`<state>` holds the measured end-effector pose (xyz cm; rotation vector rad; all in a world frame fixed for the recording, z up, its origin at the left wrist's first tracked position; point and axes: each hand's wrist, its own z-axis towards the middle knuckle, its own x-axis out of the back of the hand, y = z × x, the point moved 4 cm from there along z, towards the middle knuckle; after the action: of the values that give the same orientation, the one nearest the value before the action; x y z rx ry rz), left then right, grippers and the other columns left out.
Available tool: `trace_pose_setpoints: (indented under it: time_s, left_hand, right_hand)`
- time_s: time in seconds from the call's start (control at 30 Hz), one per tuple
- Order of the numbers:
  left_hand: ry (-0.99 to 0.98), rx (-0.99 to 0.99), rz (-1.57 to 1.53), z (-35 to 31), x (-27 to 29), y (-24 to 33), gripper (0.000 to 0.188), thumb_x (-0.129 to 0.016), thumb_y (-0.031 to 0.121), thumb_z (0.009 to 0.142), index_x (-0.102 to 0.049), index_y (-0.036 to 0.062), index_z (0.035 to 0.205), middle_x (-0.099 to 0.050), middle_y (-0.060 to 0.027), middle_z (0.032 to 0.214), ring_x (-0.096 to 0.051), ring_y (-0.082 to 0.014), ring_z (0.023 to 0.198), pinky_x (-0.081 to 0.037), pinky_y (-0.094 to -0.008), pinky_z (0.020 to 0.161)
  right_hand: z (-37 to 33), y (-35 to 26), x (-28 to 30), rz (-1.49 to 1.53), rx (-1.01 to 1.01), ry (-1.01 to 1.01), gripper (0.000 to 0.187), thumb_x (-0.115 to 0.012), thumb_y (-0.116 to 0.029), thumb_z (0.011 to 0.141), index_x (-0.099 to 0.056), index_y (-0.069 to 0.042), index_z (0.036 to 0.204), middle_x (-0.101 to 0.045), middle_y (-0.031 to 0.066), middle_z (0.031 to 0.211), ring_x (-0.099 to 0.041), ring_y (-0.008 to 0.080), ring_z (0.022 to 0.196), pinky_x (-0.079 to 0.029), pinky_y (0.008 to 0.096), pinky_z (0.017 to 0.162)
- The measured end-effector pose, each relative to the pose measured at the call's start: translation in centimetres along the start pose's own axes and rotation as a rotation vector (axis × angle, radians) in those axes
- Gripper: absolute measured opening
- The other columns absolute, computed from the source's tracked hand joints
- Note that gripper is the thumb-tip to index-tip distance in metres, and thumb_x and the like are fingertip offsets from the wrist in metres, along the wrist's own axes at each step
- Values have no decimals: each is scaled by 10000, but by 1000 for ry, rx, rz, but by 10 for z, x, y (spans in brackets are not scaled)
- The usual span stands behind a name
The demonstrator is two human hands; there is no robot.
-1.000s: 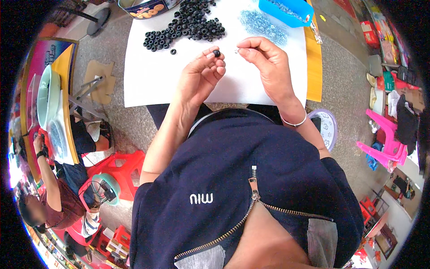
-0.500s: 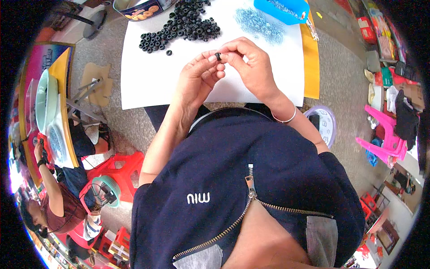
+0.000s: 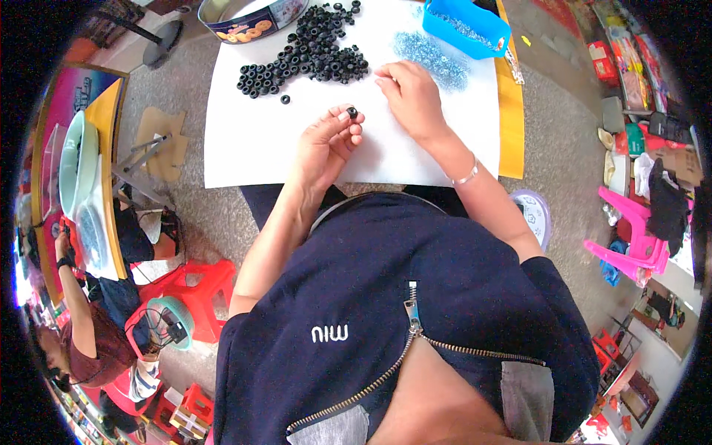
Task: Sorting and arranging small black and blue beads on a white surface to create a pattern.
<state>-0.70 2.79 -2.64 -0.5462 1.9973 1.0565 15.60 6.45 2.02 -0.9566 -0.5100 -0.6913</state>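
My left hand [image 3: 326,139] pinches a small black rubber ring [image 3: 352,113] between thumb and fingertips, above the white tabletop. My right hand [image 3: 413,100] is apart from it, farther right. Its fingers are curled with the thumb close to them, and anything between the tips is hidden or too small to make out. A heap of black rubber rings [image 3: 319,55] lies beyond my left hand, with a single loose ring [image 3: 285,99] at its near edge. Just past my right hand, a pile of tiny clear-blue pieces [image 3: 437,59] is spread out.
A blue plastic tray [image 3: 469,44] with more tiny pieces stands at the far right of the white board [image 3: 252,152]. At the far left is an open round tin [image 3: 256,28]. Another person [image 3: 93,326] sits at a table on the left, near red stools [image 3: 196,297].
My hands, together at the black ring before, have parted. The right has moved right toward the blue pieces; the left has come slightly nearer, keeping the ring.
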Motion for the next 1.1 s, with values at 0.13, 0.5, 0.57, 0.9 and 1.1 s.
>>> trace_pose_setpoints:
  time_s: [0.13, 0.5, 0.57, 0.9, 1.1]
  left_hand:
    - [2, -2, 66, 1, -4, -1, 175, -544, 76, 914, -533, -4, 1069, -622, -115, 936, -596, -143, 740, -517, -252, 690]
    - [-35, -17, -10, 3, -2, 0, 223, -550, 79, 912, -543, -24, 1110, -625, -108, 933, -593, -136, 750, -512, -241, 680]
    - [-5, -29, 9, 3, -2, 1, 242, -558, 80, 908, -546, -30, 1123, -626, -107, 937, -593, -135, 756, -511, -238, 679]
    - [-5, -65, 129, -2, -17, 9, 232, -562, 71, 904, -568, -39, 1107, -634, -88, 904, -599, -132, 753, -517, -242, 693]
    - [-39, -81, 113, -5, -19, 12, 225, -562, 66, 902, -577, -37, 1102, -638, -98, 904, -603, -138, 744, -522, -255, 687]
  right_hand:
    - [16, 18, -20, -105, 61, 0, 95, -620, -115, 790, -643, -37, 840, -628, 104, 819, -586, 303, 802, -455, 400, 751]
    - [3, -4, -1, 354, -276, -199, 88, -644, -84, 811, -659, -25, 874, -648, 29, 804, -542, 96, 704, -440, 241, 658]
    - [0, -15, 6, 440, -308, -255, 84, -650, -71, 817, -660, -23, 886, -649, 4, 812, -518, 57, 696, -429, 208, 638]
    - [-6, -46, 22, 393, -110, -233, 115, -660, -71, 779, -621, -25, 877, -627, 70, 781, -589, 148, 693, -479, 271, 647]
    - [-9, -50, 27, 383, -147, -240, 117, -669, -52, 786, -623, -25, 891, -630, 59, 811, -592, 136, 709, -473, 261, 651]
